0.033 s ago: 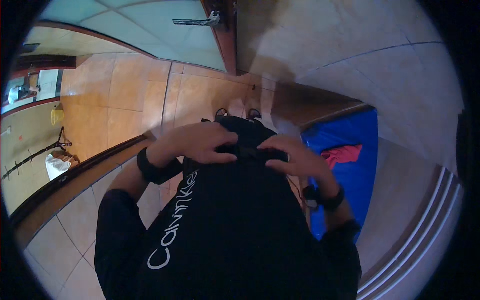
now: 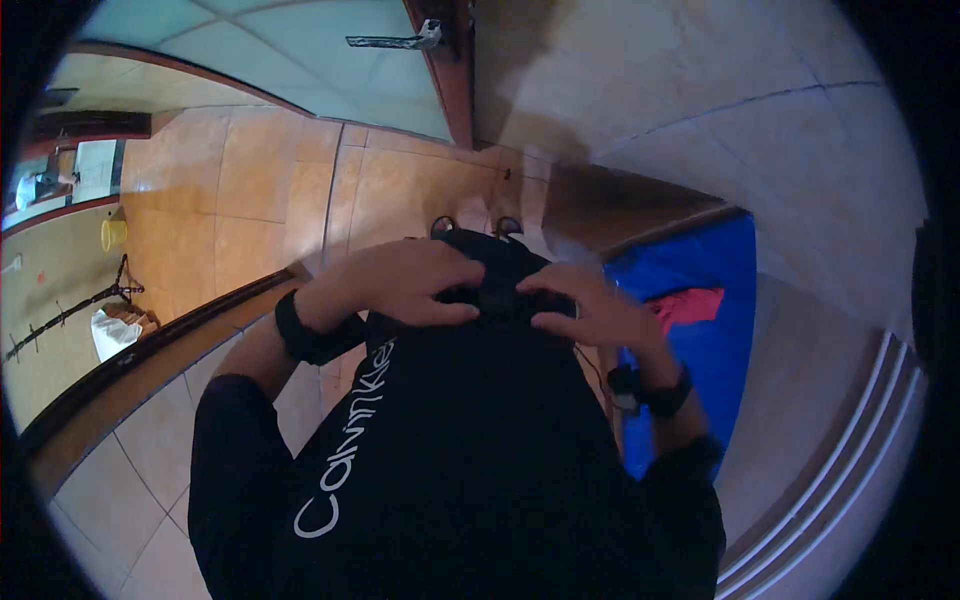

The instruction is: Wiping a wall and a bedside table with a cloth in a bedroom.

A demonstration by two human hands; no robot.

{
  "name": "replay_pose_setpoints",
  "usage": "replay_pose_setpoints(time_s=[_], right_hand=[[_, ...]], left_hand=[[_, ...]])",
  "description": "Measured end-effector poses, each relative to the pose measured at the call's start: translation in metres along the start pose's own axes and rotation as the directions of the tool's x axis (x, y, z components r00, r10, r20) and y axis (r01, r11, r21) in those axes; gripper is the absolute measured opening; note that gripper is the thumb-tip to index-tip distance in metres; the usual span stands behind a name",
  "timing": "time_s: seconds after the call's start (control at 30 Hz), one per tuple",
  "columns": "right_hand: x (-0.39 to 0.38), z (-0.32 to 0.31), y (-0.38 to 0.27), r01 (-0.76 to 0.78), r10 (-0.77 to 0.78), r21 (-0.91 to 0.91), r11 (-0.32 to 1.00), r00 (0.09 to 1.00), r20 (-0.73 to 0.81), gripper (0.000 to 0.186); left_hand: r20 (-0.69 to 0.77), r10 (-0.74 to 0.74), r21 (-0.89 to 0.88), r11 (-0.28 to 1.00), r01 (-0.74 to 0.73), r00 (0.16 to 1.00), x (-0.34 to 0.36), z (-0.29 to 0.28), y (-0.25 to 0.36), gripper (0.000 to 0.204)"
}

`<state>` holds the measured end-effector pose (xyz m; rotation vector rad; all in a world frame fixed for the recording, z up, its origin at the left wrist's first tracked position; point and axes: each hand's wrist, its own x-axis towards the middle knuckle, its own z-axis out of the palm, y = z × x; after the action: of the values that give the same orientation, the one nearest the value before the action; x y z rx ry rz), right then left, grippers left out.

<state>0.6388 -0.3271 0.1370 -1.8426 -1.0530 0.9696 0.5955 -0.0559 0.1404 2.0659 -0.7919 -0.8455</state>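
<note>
Both hands are at my waist, against the front of my black shirt (image 2: 460,430). My left hand (image 2: 405,280) comes in from the left with its thumb below and its fingers curled above, around the side of a dark piece at the waist (image 2: 497,290). Facing it, my right hand (image 2: 590,305) has its thumb and fingers bent around the other side. Black on black, that piece's kind cannot be made out. A dark band (image 2: 300,330) circles my left wrist, another (image 2: 660,390) my right. My feet in dark footwear (image 2: 443,227) show beyond.
A blue surface (image 2: 690,390) at my right bears a red cloth (image 2: 690,307). White pipes (image 2: 820,480) run along the right wall. Ahead stands a frosted glass door (image 2: 300,60) with a metal handle (image 2: 400,40). At left are a black stand (image 2: 70,310), a white bag (image 2: 115,330) and a yellow bucket (image 2: 113,236).
My left hand has shifted very slightly to the right. Otherwise the scene looks the same.
</note>
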Motion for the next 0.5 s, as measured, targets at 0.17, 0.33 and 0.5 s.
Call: replay_pose_setpoints(time_s=[0.17, 0.33, 0.5], right_hand=[[0.026, 0.011, -0.001, -0.023, 0.038, -0.096, 0.995, 0.986, 0.159, 0.044], [0.033, 0.037, 0.014, 0.126, -0.127, 0.023, 0.992, 0.991, 0.031, 0.044], [0.040, 0.048, 0.005, 0.081, -0.080, -0.043, 0.996, 0.997, 0.023, 0.042]], left_hand=[[-0.034, 0.138, 0.066, 0.989, -0.136, 0.990, 0.030, 0.007, 0.003, 0.042], [0.443, -0.047, 0.088, 0.996, 0.008, 0.895, 0.038, -0.019, 0.003, 0.041], [0.271, 0.000, -0.035, 0.999, 0.010, 0.963, 0.021, -0.006, -0.018, 0.039]])
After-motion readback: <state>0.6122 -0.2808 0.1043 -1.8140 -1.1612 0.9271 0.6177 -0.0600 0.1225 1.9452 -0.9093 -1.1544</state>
